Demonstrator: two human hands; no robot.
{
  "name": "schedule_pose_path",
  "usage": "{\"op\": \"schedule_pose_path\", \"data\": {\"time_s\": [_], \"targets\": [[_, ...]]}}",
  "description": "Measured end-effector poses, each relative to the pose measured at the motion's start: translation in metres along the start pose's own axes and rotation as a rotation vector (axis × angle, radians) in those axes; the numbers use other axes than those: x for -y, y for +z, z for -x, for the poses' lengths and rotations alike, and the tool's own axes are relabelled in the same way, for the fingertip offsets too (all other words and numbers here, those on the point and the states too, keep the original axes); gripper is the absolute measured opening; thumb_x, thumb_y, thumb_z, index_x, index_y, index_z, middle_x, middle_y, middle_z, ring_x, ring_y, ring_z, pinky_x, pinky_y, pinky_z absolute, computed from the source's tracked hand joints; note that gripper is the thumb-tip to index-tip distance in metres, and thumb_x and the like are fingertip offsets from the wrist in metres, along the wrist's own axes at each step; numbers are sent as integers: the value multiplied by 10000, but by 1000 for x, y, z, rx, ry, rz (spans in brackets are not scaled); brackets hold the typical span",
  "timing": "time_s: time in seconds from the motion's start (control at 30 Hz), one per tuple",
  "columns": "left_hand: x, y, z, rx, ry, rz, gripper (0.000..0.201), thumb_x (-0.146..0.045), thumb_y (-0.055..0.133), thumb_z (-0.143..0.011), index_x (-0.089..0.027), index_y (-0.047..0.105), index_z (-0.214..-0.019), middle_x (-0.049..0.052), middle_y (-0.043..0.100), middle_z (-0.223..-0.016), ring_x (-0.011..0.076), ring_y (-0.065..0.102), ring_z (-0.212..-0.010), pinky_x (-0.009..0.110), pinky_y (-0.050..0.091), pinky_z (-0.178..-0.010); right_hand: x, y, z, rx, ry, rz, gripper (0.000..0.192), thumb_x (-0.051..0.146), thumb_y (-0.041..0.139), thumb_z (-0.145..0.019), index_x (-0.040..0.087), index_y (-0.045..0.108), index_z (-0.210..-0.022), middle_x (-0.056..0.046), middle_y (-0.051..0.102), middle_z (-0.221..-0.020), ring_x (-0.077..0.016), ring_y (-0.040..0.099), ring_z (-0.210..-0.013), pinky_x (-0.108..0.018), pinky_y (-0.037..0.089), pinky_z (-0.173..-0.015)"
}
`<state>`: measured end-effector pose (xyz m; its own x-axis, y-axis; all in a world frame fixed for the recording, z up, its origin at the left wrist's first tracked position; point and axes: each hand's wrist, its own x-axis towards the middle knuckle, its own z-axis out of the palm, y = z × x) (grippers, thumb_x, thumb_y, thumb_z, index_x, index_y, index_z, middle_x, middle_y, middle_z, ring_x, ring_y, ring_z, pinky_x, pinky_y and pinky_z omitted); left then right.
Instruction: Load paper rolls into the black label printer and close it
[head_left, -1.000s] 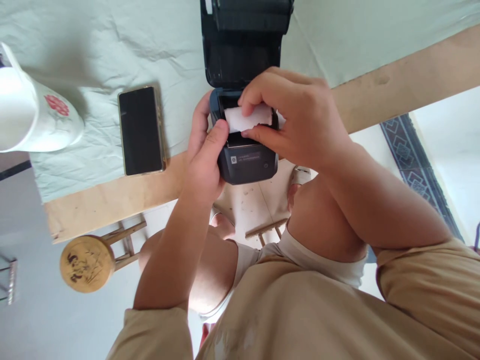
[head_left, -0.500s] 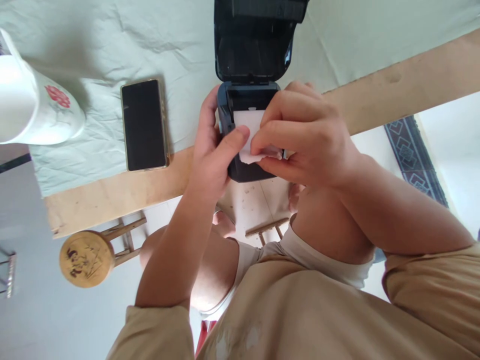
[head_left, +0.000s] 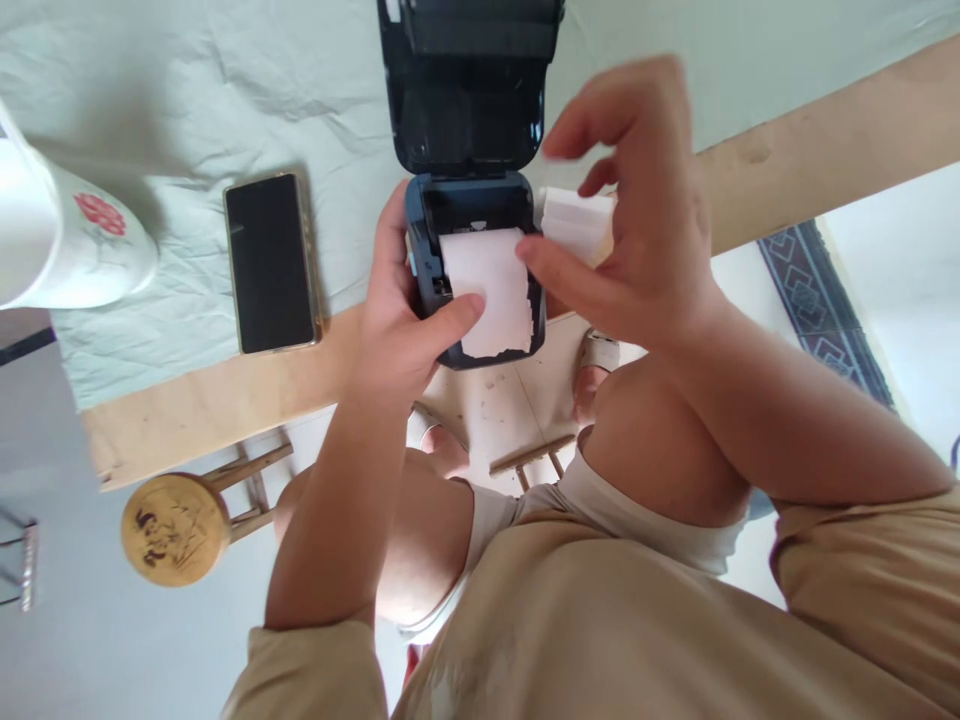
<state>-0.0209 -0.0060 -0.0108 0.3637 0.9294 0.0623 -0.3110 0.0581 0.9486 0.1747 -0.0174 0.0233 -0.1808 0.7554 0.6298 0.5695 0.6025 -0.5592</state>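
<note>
Well to the left of the black case (head_left: 472,192), the white mug (head_left: 82,230) sits on the green cloth (head_left: 337,100); a sideways sweep of the left elbow could, in principle, upset it, though the gap makes this unlikely. Nearer the case on the same side lies the phone (head_left: 271,265), dark-screened and apart from the hand. At the case's left flank, the left hand (head_left: 401,330) is clamped on it, fingers around the side, thumb pressing the paper strip (head_left: 491,290). The strip lies within the case and reaches towards its near end, its front margin ragged; such a torn margin could feed askew or catch. Should the thumb lift, the strip might curl back. The near end of the case projects past the wooden edge (head_left: 202,400), so a slackened left grip could let it tip. Behind the case's hinge the lid (head_left: 469,110) stands thrown back; a knock might swing it down upon the fingers. Just right of the case is a white bundle (head_left: 571,222), which the right hand could brush aside. That right hand (head_left: 536,200), partly blurred, has thumb and fingers apart, the thumb tip at the strip's right margin; whether it touches cannot be told.
</note>
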Motion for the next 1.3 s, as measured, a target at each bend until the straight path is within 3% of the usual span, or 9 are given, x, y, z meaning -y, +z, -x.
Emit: {"op": "schedule_pose_path", "data": {"time_s": [0.13, 0.23, 0.33, 0.5, 0.67, 0.83, 0.97, 1.13, 1.3], "targets": [[-1, 0, 0, 51, 44, -11, 631, -260, 799, -735, -341, 527, -1298, -22, 618, -1299, 223, 567, -1188, 335, 507, -1014, -4, -1, -3, -6, 117, -144, 584, 277, 561, -795, 196, 330, -1325, -109, 422, -1496, -176, 519, -1324, -312, 479, -949], [-3, 1, 1, 17, 14, -29, 621, -225, 799, -733, -330, 528, -1282, -27, 611, -1287, 230, 544, -1232, 364, 470, -1068, -8, 1, -2, -46, 128, -257, 558, 307, 528, -856, 184, 283, -1342, -89, 567, -1335, -135, 587, -1222, -281, 473, -898], [-2, 0, 2, 16, 9, -38, 611, -234, 818, -709, -314, 555, -1254, -14, 625, -1224, 249, 541, -1213, 373, 458, -1058, -8, 2, -2, -103, 85, -243, 424, 334, 466, -918, 126, 415, -1284, -62, 640, -1119, -120, 606, -1070, -286, 470, -845], [-1, 0, 1, 12, 27, 43, 662, -395, 833, -671, -350, 566, -1275, 5, 604, -1281, 327, 503, -1274, 424, 429, -1082, 3, 3, -2, 173, 21, -122, 328, 395, 546, -913, 185, 549, -1166, -59, 615, -1246, -135, 561, -1227, -304, 485, -1031], [-7, 4, 4, -95, -81, -42, 389, -393, 746, -769, -363, 650, -1145, 15, 630, -1185, 292, 570, -1219, 395, 467, -1018, 9, 7, -2, 225, 94, -47, 340, 449, 577, -891, 278, 518, -1179, -33, 584, -1333, -156, 549, -1269, -357, 482, -1046], [-2, -2, 0, -1, -13, -3, 420, -439, 723, -782, -352, 642, -1185, -8, 659, -1173, 273, 579, -1191, 380, 501, -1016, 13, 5, 1, 227, 119, 44, 399, 524, 550, -898, 276, 524, -1210, -35, 568, -1358, -186, 560, -1252, -406, 468, -1063], [2, -5, -10, 106, 91, 88, 488, -584, 619, -822, -288, 618, -1210, 28, 654, -1238, 285, 567, -1250, 435, 492, -1070, 14, 3, 4, 198, 78, 6, 384, 448, 537, -924, 222, 526, -1235, -41, 552, -1373, -135, 524, -1301, -298, 487, -1110], [1, -7, -14, 62, 19, 160, 478, -523, 626, -842, -349, 567, -1283, -44, 532, -1465, 281, 422, -1433, 463, 384, -1179, 9, 6, 5, 153, 30, -11, 389, 391, 496, -954, 187, 495, -1286, -47, 520, -1427, -114, 483, -1357, -272, 467, -1149], [-3, -6, -13, 10, -20, 185, 570, -512, 656, -811, -327, 522, -1334, -13, 547, -1460, 305, 413, -1438, 507, 301, -1234, 5, 13, 4, 75, -18, 79, 421, 364, 470, -952, 129, 519, -1298, -107, 534, -1370, -153, 506, -1331, -315, 491, -1127]]}}
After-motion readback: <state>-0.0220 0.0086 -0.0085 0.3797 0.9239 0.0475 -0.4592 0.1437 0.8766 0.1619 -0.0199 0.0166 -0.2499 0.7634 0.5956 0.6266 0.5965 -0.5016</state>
